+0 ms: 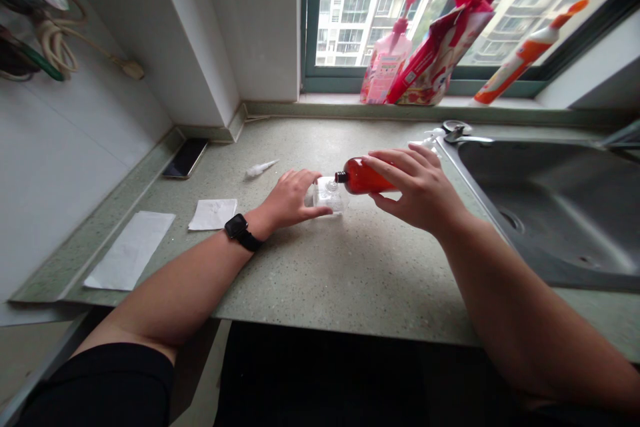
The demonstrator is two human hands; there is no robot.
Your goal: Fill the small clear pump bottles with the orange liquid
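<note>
My right hand (413, 183) is wrapped round a red-orange bottle (367, 175), tipped on its side so that its black threaded neck points left. Right under that neck stands a clear square bottle (329, 193) with a round opening on top. My left hand (295, 197) steadies the clear bottle on the counter, thumb in front and fingers behind. The red bottle's mouth is over or touching the opening; I cannot tell which. Just behind my right hand lies a white pump top (429, 139), partly hidden. A small white pointed nozzle (261, 168) rests beyond my left hand.
Folded white paper (213, 213), a larger white sheet (131, 250) and a phone (185, 158) lie on the left of the speckled counter (345, 280). A steel sink (555, 207) is at right. A pink pump bottle (387, 63), red pouch (440, 57) and orange-white bottle (525, 57) line the sill.
</note>
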